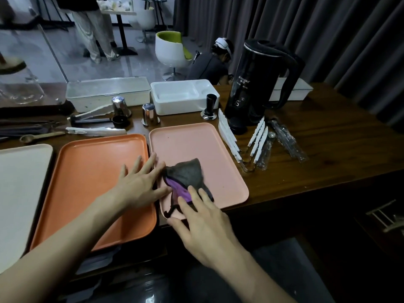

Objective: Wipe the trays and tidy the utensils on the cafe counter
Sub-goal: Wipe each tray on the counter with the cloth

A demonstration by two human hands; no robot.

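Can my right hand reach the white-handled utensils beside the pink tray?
Probably yes: the right hand rests on the cloth, with only the pink tray rim before those white-handled utensils.

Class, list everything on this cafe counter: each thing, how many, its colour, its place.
pink tray: 1, pale pink, counter centre
orange tray: 1, orange, left of pink tray
cream tray: 1, cream, far left
cloth: 1, grey and purple, on pink tray's near-left corner
kettle: 1, black, back right
steel cups: 2, silver, behind trays
tamper: 1, black and steel, beside kettle
white box: 1, white, behind pink tray
white-handled utensils: several, white, right of pink tray
left hand grip: 1, bare, flat over orange tray's right rim
right hand grip: 1, bare, fingers on cloth
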